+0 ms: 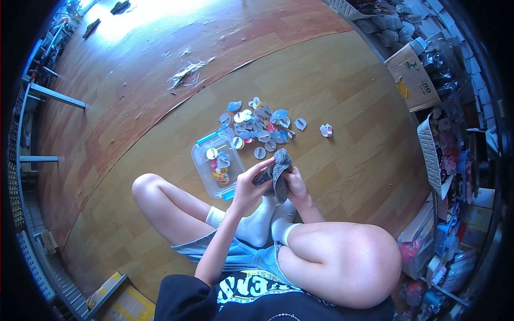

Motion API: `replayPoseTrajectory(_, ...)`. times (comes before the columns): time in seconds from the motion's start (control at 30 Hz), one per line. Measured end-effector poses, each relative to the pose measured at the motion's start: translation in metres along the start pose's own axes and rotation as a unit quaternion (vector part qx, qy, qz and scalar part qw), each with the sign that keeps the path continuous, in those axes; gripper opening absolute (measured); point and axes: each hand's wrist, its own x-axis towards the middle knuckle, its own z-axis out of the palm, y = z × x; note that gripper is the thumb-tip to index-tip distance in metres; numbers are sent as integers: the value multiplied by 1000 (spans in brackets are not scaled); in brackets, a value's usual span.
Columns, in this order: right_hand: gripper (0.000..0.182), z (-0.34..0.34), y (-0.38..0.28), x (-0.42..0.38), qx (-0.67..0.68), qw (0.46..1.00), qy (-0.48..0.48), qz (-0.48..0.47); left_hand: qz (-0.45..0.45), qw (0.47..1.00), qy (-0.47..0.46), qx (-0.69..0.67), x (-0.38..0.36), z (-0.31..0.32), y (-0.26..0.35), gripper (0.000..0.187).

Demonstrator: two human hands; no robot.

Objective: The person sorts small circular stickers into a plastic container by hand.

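Observation:
My left hand (249,188) and my right hand (296,186) are both closed on a dark grey cloth (280,172), held above my white-socked feet. The cloth is bunched and folded over; whether anything lies inside it is hidden. Just left of the cloth stands a clear plastic box (214,188) with blue clips, holding several small colourful pieces (220,174). Beyond my hands a loose pile of flat, mostly round pieces (262,125) is spread on the floor, many grey with a slot-like mark, others blue, yellow or red.
A single piece (326,130) lies apart on the wood-pattern floor (353,176). Farther off are pale scraps (186,75). Crowded shelves and a cardboard box (412,77) line the right; metal racks (58,96) stand left. A yellow-taped carton (126,302) sits at lower left.

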Motion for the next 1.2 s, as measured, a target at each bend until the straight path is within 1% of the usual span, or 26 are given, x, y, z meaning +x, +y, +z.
replayPoseTrajectory(0.03, 23, 1, -2, -1, -5, 1000, 11, 2, 0, 999, -1, -36, 1, 0, 1, 53)
replayPoseTrajectory(0.07, 23, 3, -3, -1, -5, 1000, 12, 2, -1, 999, -2, -37, 1, 0, 3, 53)
replayPoseTrajectory(0.13, 26, 2, -4, -2, 19, 1000, 22, 6, -19, 996, 10, -84, 3, -1, 7, 50)
replayPoseTrajectory(0.17, 26, 2, -4, -1, 19, 1000, 22, 7, -25, 991, 19, -132, 3, -2, 9, 49)
replayPoseTrajectory(0.2, 28, 3, -4, 1, 35, 999, 31, -2, -25, 991, 20, -132, 4, -3, 10, 49)
replayPoseTrajectory(0.27, 30, 3, -4, 1, 51, 998, 39, -10, 34, 997, 47, -42, 5, -8, 14, 51)
replayPoseTrajectory(0.3, 32, 6, -8, 0, 37, 999, 32, -20, 102, 985, 54, 131, 6, -11, 19, 53)
replayPoseTrajectory(0.33, 34, 8, -12, -2, 24, 999, 24, -31, 102, 984, 56, 132, 6, -12, 22, 53)
replayPoseTrajectory(0.37, 31, 11, -16, -6, 33, 999, 22, -21, 132, 952, 50, 272, 6, -12, 25, 55)
replayPoseTrajectory(0.4, 31, 15, -17, -8, 34, 999, 22, -19, 158, 900, 42, 405, 6, -11, 26, 56)
replayPoseTrajectory(0.47, 27, 20, -20, -10, -97, 995, 25, 21, 165, 903, 35, 395, 7, -6, 21, 59)
replayPoseTrajectory(0.5, 29, 20, -14, -6, -124, 991, 47, 19, 157, 902, 35, 401, 8, -4, 22, 61)
replayPoseTrajectory(0.53, 29, 17, -14, -6, -125, 991, 48, 19, 149, 900, 35, 407, 8, -3, 23, 63)
replayPoseTrajectory(0.6, 29, 16, -14, -6, -61, 998, 14, 0, 142, 911, 36, 386, 6, 2, 24, 65)
replayPoseTrajectory(0.7, 24, 19, -12, -6, -32, 999, 26, 0, 111, 951, 86, 277, 2, 3, 21, 65)
replayPoseTrajectory(0.73, 23, 16, -11, -6, -24, 999, 32, -1, 111, 951, 86, 276, 2, 1, 18, 65)
replayPoseTrajectory(0.8, 23, 13, -7, -4, -23, 999, 34, -4, 121, 950, 37, 284, -1, -6, 11, 63)
replayPoseTrajectory(0.87, 23, 11, -4, -4, -21, 999, 34, -9, 130, 943, 38, 303, -2, -5, 9, 61)
replayPoseTrajectory(0.97, 22, 13, -5, -3, -53, 998, 39, -27, 103, 956, 49, 269, -3, -4, 16, 60)
replayPoseTrajectory(1.03, 21, 9, -6, -3, -115, 993, 16, -28, 123, 953, 42, 273, -4, -6, 11, 61)
replayPoseTrajectory(1.17, 21, 5, -6, -4, -108, 994, 17, -6, 122, 960, 27, 251, -3, -15, 8, 58)
replayPoseTrajectory(1.2, 23, 7, -8, -5, -92, 995, 20, 16, 120, 960, 30, 250, -4, -16, 8, 58)
